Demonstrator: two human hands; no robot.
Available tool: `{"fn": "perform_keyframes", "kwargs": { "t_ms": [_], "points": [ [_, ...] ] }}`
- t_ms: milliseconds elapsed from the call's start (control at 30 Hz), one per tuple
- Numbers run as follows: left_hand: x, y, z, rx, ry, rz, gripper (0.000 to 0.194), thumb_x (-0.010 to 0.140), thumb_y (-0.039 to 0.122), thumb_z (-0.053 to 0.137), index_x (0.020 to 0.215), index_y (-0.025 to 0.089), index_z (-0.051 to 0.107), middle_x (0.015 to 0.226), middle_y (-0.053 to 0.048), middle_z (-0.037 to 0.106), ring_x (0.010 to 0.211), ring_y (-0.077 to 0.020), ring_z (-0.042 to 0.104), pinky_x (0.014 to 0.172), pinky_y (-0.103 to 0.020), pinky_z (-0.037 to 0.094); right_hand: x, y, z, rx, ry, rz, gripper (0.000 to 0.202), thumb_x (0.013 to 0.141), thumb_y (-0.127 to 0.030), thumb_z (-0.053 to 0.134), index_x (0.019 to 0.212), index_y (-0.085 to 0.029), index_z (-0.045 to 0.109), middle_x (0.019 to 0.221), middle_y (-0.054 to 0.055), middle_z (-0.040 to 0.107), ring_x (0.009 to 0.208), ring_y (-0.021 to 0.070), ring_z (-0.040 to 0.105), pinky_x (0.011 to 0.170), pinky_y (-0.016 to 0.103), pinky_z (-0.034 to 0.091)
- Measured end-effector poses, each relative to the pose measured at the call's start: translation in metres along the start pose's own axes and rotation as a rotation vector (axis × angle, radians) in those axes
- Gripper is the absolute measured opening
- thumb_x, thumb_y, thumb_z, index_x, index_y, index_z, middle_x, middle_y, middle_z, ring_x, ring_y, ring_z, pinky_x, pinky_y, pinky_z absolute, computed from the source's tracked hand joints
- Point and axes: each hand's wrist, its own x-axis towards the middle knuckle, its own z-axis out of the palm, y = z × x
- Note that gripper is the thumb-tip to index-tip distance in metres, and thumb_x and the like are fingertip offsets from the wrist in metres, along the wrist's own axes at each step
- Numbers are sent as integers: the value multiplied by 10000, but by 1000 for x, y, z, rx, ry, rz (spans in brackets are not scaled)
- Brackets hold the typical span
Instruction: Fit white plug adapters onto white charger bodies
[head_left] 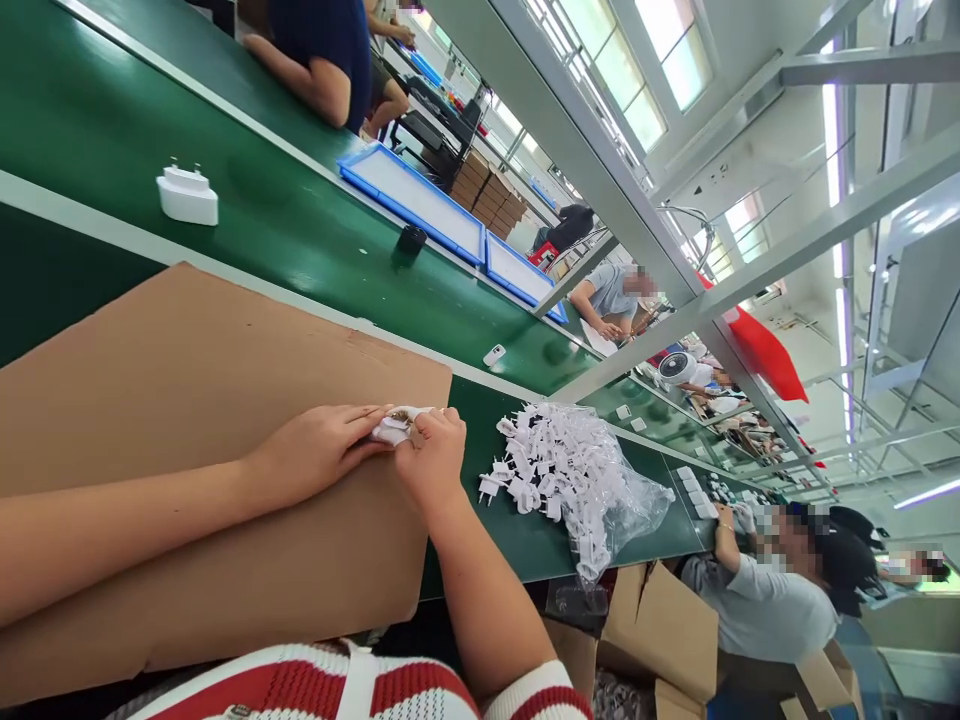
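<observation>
My left hand [311,455] and my right hand [435,455] meet over the cardboard sheet near its right edge. Between them is a white plastic charger housing [391,428], its open inner side partly showing. My left fingers press against its left end, while the right hand is closed around the other end; fingers cover much of the part. Just right of the hands, a heap of white plug pieces [544,450] spills from a clear plastic bag [626,505].
Brown cardboard [187,380] covers the near bench. Beyond it runs a green conveyor [300,230] carrying a white plug charger [187,195] and small white pieces. Blue-framed trays [412,200] line its far side. A co-worker [772,590] sits at right beside open cartons [660,630].
</observation>
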Motion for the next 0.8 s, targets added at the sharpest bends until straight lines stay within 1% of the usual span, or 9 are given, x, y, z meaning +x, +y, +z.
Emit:
{"fn": "perform_keyframes", "kwargs": {
  "t_ms": [100,200,333,400,467,567,633,700,800],
  "points": [
    [-4,0,1,150,-45,3,594,1054,509,312,1394,199,687,1484,-207,687,1317,-446,665,1078,-591,514,-2,2,3,-16,11,-25,205,737,-116,734,661,-233,584,800,13,694,898,227,624,830,357,464],
    [-6,3,1,248,-92,-20,614,1044,388,238,1422,144,656,1503,-265,650,1283,-474,668,1028,-624,512,-4,2,10,-10,24,-12,202,744,-123,745,667,-237,598,789,14,672,900,228,629,848,354,469],
    [-6,9,-2,199,-72,-37,577,1048,502,321,1374,172,663,1468,-239,682,1300,-461,658,1088,-630,501,-7,1,20,92,42,27,163,759,-111,773,734,-241,676,830,5,702,930,217,652,899,337,477],
    [-4,9,-4,88,-52,-45,550,1026,598,409,1317,220,681,1408,-174,733,1287,-414,669,1121,-576,512,-7,4,21,181,52,19,155,778,-120,798,824,-256,741,853,-1,732,951,218,658,953,341,473],
    [3,4,-6,-31,-47,-103,581,983,710,478,1250,246,703,1322,-121,775,1208,-372,697,1061,-494,566,-4,14,16,283,91,36,195,810,-177,835,971,-276,789,922,11,773,983,232,666,998,358,472],
    [31,-10,-14,-113,-32,-242,704,886,832,545,1180,216,718,1178,-96,807,1026,-331,724,875,-403,608,2,43,2,298,235,193,285,918,-278,792,1202,-256,784,1205,108,790,1171,301,653,1081,445,450],
    [59,-24,-24,-81,15,-307,746,857,823,554,1198,176,702,1122,-88,804,965,-308,712,821,-380,580,5,65,-7,170,283,355,337,960,-230,725,1294,-200,759,1355,197,734,1324,368,587,1134,546,399],
    [92,-40,-37,21,85,-367,760,867,787,511,1239,145,677,1109,-75,788,977,-291,690,825,-378,533,7,82,-12,30,231,478,370,945,-163,711,1312,-142,755,1345,260,724,1375,415,553,1162,634,338],
    [136,-67,-61,176,151,-482,759,877,761,470,1276,142,657,1046,-33,754,1055,-286,650,862,-401,458,9,96,-11,-66,120,532,307,947,-150,719,1242,-166,804,1245,237,769,1308,409,614,1182,669,299]
  ]
}}
